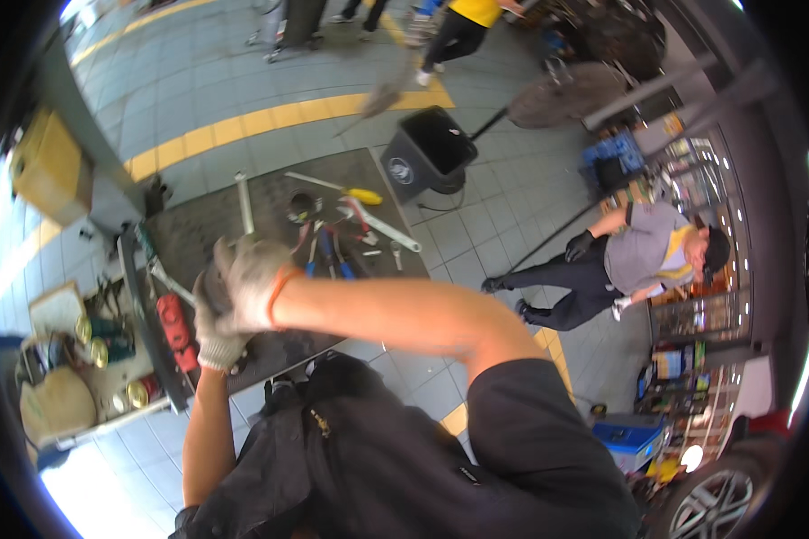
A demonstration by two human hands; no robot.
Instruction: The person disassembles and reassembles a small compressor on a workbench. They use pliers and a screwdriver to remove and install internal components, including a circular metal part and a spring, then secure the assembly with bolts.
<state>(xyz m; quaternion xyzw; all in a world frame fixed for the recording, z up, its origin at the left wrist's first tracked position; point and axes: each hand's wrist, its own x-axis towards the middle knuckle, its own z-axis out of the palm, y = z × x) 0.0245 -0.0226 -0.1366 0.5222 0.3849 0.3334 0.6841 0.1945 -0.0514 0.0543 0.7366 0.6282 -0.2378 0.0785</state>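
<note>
Both my hands wear whitish work gloves and meet above a dark-topped workbench (193, 229). My right hand (253, 277), with an orange cuff at its wrist, reaches across in front of my left; motion smears its fingers. My left hand (220, 337) is closed at the bench's near side, against a dark thing between the two gloves, too blurred to name. Just beyond my hands lies a long wrench (244, 205). To their right are a yellow-handled screwdriver (361, 195), a large wrench (391, 232) and blue-handled pliers (325, 251). Left of them rests a red tool-like object (176, 331).
A black bin (430, 151) stands beyond the bench's right corner. At the right, a person in a grey shirt (643, 247) stands on the tiled floor; another in yellow (467, 22) is farther off. A cluttered side shelf (139, 359) adjoins the bench's left edge.
</note>
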